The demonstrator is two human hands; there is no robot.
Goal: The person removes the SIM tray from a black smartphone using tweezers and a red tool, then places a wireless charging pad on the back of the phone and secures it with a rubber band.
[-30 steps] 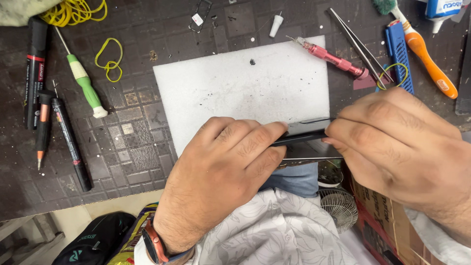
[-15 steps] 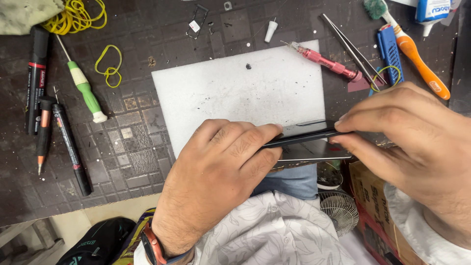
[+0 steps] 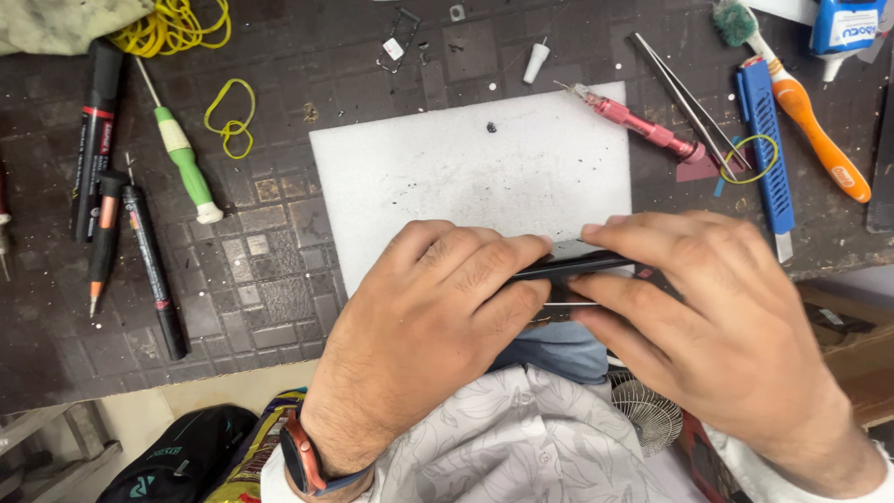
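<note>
Your left hand [image 3: 419, 326] still pinches the thin dark device [image 3: 573, 270] edge-on at the near edge of the white foam pad [image 3: 466, 163]. Your right hand [image 3: 726, 326] has shifted lower, grip closed on the device's other end, pressing inward.

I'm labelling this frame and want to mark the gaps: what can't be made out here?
Head view only:
- Thin dark device: mostly covered by the left hand and right hand; its face and kind are unclear.
- Glue bottle: cut by the top edge.
- Black specks on the white foam pad: too small to identify.
</note>
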